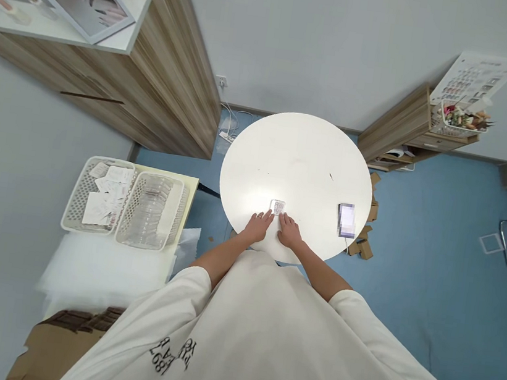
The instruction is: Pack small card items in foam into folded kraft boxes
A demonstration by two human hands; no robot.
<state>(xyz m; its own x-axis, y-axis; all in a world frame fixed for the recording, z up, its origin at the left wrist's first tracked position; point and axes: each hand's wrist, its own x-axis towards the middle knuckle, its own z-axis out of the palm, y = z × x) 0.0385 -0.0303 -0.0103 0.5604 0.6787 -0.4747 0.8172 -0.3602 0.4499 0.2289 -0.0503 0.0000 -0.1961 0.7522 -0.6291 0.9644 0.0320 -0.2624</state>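
Observation:
A small clear plastic box lies on the round white table near its front edge. My left hand rests on the table with its fingertips touching the box's left side. My right hand mirrors it, fingertips at the box's right side. Both hands lie fairly flat with fingers stretched toward the box; neither is wrapped round it.
A phone lies at the table's right edge. Two white baskets stand on a side table at left, one with paper cards, one with clear plastic items. Wooden cabinets stand behind; cardboard pieces lie on the blue floor.

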